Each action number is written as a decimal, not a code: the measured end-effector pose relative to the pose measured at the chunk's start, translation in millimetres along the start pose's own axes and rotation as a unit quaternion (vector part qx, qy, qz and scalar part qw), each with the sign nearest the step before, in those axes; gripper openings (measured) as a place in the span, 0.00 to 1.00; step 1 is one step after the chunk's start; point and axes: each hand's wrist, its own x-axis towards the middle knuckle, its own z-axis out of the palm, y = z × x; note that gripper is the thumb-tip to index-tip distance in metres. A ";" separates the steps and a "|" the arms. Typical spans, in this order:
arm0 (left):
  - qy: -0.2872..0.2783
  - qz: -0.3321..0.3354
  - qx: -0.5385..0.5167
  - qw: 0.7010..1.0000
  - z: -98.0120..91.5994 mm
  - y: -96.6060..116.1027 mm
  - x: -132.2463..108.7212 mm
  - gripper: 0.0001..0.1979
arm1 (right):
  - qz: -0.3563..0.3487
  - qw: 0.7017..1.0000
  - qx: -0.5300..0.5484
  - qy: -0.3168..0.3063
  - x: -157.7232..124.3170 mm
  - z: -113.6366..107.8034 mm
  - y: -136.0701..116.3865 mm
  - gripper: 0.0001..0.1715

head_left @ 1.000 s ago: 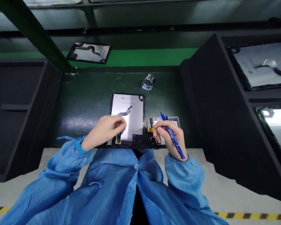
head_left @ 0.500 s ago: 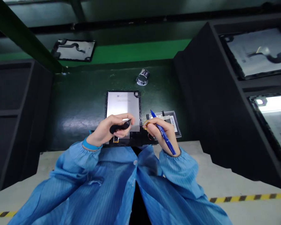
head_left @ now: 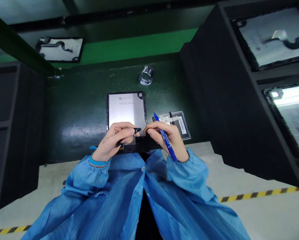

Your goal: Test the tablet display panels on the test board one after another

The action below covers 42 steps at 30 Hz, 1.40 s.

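My left hand (head_left: 113, 138) is closed, pinching a black flat cable (head_left: 137, 130) whose end sticks out toward the right. Facing it across a small gap is a little gold-orange connector piece (head_left: 146, 128), between the thumb and fingertips of my right hand (head_left: 173, 138). A blue marker pen (head_left: 167, 141) also lies in that right hand, slanting across the fingers with its tip upward. Below both hands is a tablet display panel (head_left: 123, 108), silvery with a black frame; the hands cover its lower part.
Right of the panel lies a dark card with white outlines and a label (head_left: 183, 125). A shiny metal knob-like fixture (head_left: 146, 76) stands farther back on the green bench (head_left: 74, 100). Another panel (head_left: 61, 50) sits behind, and a black rack (head_left: 201, 80) with more panels rises at right.
Both hands have drawn closer together, bringing the black cable's end near the orange piece. My left hand has turned so the cable points right. The camera view has shifted slightly.
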 end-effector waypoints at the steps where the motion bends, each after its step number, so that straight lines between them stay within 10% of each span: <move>1: -0.002 0.003 0.018 1.000 0.1 0.4 -0.1 0.10 | 0.002 1.000 -0.006 -0.007 0.3 -0.4 -0.3 0.09; 28: 0.121 0.148 0.378 0.906 17.0 0.1 1.7 0.07 | 0.036 0.996 -0.051 -0.057 1.3 -1.1 -6.3 0.13; 42: 0.086 0.150 0.442 0.880 8.4 -4.3 -0.3 0.08 | 0.016 0.995 -0.053 -0.078 4.3 -3.0 -6.5 0.17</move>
